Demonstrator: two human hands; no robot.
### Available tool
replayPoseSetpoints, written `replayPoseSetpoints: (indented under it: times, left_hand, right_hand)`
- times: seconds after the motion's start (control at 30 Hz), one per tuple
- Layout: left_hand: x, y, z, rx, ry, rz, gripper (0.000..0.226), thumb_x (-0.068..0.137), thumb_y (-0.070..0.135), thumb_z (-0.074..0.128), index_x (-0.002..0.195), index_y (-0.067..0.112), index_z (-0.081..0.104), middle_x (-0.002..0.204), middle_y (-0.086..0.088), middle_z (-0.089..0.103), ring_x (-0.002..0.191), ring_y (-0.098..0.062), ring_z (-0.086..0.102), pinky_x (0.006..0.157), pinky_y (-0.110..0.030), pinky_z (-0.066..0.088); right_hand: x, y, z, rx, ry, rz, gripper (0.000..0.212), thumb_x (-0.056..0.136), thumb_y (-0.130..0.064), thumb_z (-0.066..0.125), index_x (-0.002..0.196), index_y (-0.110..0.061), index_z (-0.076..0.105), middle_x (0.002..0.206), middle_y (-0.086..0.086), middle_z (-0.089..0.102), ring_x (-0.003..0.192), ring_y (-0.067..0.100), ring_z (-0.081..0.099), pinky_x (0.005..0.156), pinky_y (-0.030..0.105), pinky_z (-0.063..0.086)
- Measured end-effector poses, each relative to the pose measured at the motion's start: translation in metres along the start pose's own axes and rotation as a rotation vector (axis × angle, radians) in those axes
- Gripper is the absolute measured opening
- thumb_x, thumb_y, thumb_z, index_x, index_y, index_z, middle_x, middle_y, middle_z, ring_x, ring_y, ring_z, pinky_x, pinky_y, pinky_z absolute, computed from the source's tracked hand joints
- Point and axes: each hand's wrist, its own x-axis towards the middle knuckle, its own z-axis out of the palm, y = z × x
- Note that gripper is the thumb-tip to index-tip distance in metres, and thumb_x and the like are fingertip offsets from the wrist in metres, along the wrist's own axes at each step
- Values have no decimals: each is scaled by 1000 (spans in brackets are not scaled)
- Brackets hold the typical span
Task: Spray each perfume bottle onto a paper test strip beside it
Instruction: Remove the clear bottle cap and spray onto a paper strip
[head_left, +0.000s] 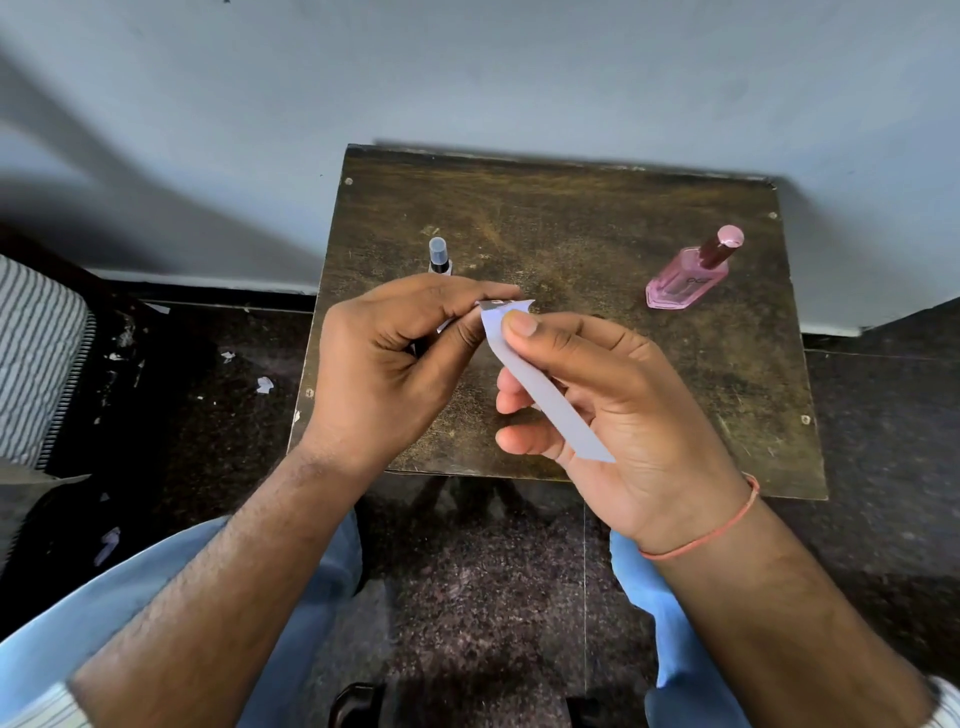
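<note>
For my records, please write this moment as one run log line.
left hand: pinches paper strip top | right hand: holds strip | pink bottle, clear-capped bottle: upright on table, untouched

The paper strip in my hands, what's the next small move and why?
Probably lay the paper strip on the table beside one bottle. Both the left hand and right hand pinch it, and neither the pink bottle nor the clear-capped bottle shows a strip beside it.

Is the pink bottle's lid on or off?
On. The pink glass perfume bottle stands upright on the dark wooden table, its rosy round cap covering the top.
</note>
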Motion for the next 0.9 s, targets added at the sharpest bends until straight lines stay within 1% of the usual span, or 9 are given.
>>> replayPoseSetpoints:
  times: [0.37, 0.47, 0.53, 0.6, 0.67, 0.7, 0.73, 0.83, 0.9]
  left_hand:
    - [-4, 5, -3, 129, 93, 72, 15, 104, 9, 72, 115, 8, 81, 111, 2, 80, 97, -9, 79, 82, -25, 61]
    - [-1, 5, -6, 78, 157, -24, 15, 105, 14, 72, 118, 14, 78, 106, 8, 79, 91, 5, 75, 78, -18, 57]
    - [3, 4, -15, 42, 223, -135, 12, 107, 23, 71, 115, 22, 79, 91, -1, 82, 70, 1, 72, 63, -21, 54]
    - [6, 6, -20, -31, 202, -207, 10, 107, 29, 69, 107, 28, 79, 79, -14, 78, 50, -10, 61, 51, -23, 45]
    - [7, 11, -19, -199, 131, -250, 14, 106, 25, 67, 100, 22, 78, 75, 3, 78, 45, 1, 54, 47, -18, 42]
    - [7, 12, -17, -290, 93, -287, 17, 107, 25, 66, 96, 20, 79, 72, 11, 76, 41, 1, 49, 44, -17, 38]
    - [8, 11, -16, -382, 56, -335, 21, 107, 26, 68, 91, 22, 80, 74, 11, 78, 37, -2, 44, 42, -17, 34]
    - [8, 5, -18, -596, -48, -453, 26, 99, 31, 66, 83, 28, 85, 107, -4, 84, 36, -6, 39, 41, -15, 29]
    - [6, 4, -18, -630, -110, -455, 26, 98, 30, 64, 84, 27, 86, 111, -11, 83, 38, -7, 42, 41, -14, 31]
  right_hand:
    - [1, -2, -5, 45, -91, 5, 11, 74, -24, 78, 68, -15, 79, 60, 5, 68, 54, 13, 66, 51, 29, 62]
    - [-5, -3, -6, 57, -164, -19, 12, 78, -18, 76, 66, -16, 79, 60, 5, 69, 54, 13, 67, 54, 33, 65]
    - [-9, -1, -6, 41, -198, -46, 14, 80, -16, 76, 66, -16, 79, 61, 6, 71, 54, 15, 68, 57, 38, 65]
    - [-8, 3, -7, -37, -140, -106, 9, 82, -17, 82, 73, -16, 81, 66, 9, 74, 55, 18, 68, 60, 41, 63]
    - [-4, 6, -10, -138, -36, -204, 6, 84, -21, 84, 82, -15, 82, 73, 11, 77, 58, 21, 69, 57, 36, 60]
    - [-2, 7, -12, -181, 23, -255, 7, 86, -20, 82, 87, -13, 82, 73, 10, 78, 58, 19, 70, 51, 31, 57]
    - [0, 8, -14, -224, 78, -307, 5, 89, -16, 80, 89, -11, 82, 71, 6, 77, 56, 16, 69, 45, 28, 55]
    - [3, 10, -21, -365, 183, -410, 11, 98, -7, 76, 89, -12, 80, 60, -3, 71, 50, 11, 65, 41, 30, 57]
    - [5, 12, -24, -410, 205, -434, 9, 99, -9, 77, 91, -11, 81, 63, 0, 73, 50, 14, 67, 42, 33, 58]
